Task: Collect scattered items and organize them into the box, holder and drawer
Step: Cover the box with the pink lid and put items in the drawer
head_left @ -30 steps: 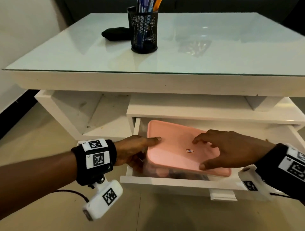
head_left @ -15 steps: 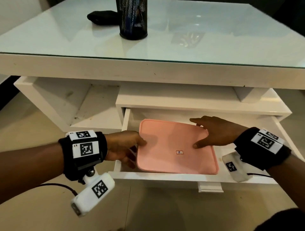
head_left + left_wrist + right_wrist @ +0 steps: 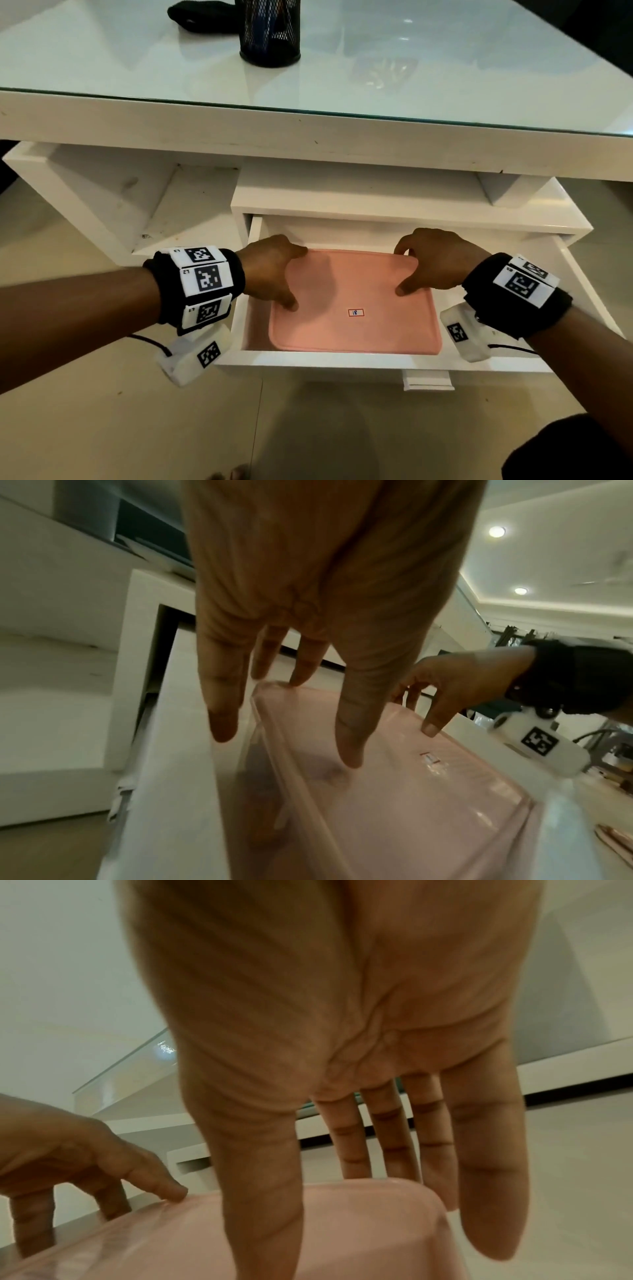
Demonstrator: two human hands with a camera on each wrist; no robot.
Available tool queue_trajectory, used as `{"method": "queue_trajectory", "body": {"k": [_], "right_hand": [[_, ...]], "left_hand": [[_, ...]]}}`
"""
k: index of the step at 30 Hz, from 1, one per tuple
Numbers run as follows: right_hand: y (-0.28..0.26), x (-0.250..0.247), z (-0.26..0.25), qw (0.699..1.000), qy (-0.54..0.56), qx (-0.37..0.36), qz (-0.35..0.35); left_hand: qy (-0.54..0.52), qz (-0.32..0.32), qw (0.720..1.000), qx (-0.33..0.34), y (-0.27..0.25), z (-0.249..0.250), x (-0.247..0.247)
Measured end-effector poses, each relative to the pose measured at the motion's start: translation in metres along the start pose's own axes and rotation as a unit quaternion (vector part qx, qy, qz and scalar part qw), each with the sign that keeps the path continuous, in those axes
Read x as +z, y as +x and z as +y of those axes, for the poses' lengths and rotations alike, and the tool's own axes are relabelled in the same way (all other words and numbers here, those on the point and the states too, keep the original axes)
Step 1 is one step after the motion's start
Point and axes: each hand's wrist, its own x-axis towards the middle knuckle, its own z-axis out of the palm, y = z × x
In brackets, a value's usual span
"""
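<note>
A pink-lidded box point(image 3: 352, 301) lies flat inside the open white drawer point(image 3: 342, 361). My left hand point(image 3: 274, 270) is at its far left corner, thumb on the lid and a fingertip touching the corner; the left wrist view shows the fingers point(image 3: 301, 666) fairly straight over the box point(image 3: 428, 804). My right hand point(image 3: 435, 260) is at the far right corner, thumb on the lid and straight fingers point(image 3: 394, 1137) reaching down behind the box's point(image 3: 342, 1231) far edge. Dim shapes show through the box's clear side wall.
On the glass-topped white table point(image 3: 445, 68) stand a black mesh pen holder point(image 3: 270, 31) and, behind it, a dark soft object point(image 3: 195, 17). The drawer's pull tab point(image 3: 428, 380) juts toward me. An open shelf nook point(image 3: 137, 205) lies left of the drawer.
The box has gone from tilted above the drawer to flat inside it. Both hands have slid from its sides and lid to its far corners. The head camera has tipped downward.
</note>
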Motion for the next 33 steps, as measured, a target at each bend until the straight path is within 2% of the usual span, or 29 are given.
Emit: {"method": "queue_trajectory", "body": {"k": [2, 6, 9, 11, 14, 17, 19, 22, 25, 29, 31, 33], "right_hand": [[0.001, 0.0, -0.003, 1.0, 0.002, 0.009, 0.003], [-0.002, -0.007, -0.011, 1.0, -0.002, 0.025, 0.009], [-0.009, -0.01, -0.017, 0.997, 0.002, 0.014, 0.079], [-0.018, -0.012, -0.017, 0.993, 0.004, 0.001, 0.121], [-0.027, -0.022, -0.008, 0.995, 0.007, -0.026, 0.1], [-0.034, -0.034, -0.002, 0.992, 0.061, -0.041, 0.105], [-0.036, -0.039, -0.005, 0.989, 0.079, -0.071, 0.106], [-0.045, -0.056, -0.017, 0.976, 0.09, -0.18, 0.084], [-0.058, -0.079, -0.03, 0.946, 0.16, -0.27, 0.081], [-0.063, -0.101, -0.038, 0.891, 0.305, -0.322, 0.095], [-0.058, -0.104, -0.036, 0.855, 0.391, -0.322, 0.113], [-0.053, -0.103, -0.033, 0.826, 0.46, -0.301, 0.128]], "left_hand": [[0.019, -0.016, 1.0, 0.004, -0.001, -0.001, 0.003], [0.045, -0.007, 0.999, 0.009, 0.001, -0.001, 0.002], [0.059, -0.005, 0.998, 0.005, 0.002, -0.003, 0.003], [0.043, 0.017, 0.999, 0.009, 0.001, -0.003, 0.001], [-0.008, 0.062, 0.998, 0.008, -0.002, -0.005, -0.015], [-0.052, 0.068, 0.996, 0.032, -0.007, -0.007, -0.035], [-0.113, 0.05, 0.99, 0.063, -0.012, -0.01, -0.046], [-0.165, 0.034, 0.981, 0.093, -0.03, -0.017, -0.071], [-0.173, 0.129, 0.972, 0.09, -0.05, -0.031, -0.108], [-0.189, 0.307, 0.931, 0.061, -0.059, -0.054, -0.165], [-0.141, 0.357, 0.923, 0.036, -0.051, -0.065, -0.192], [-0.036, 0.377, 0.925, 0.016, -0.035, -0.074, -0.216]]}}
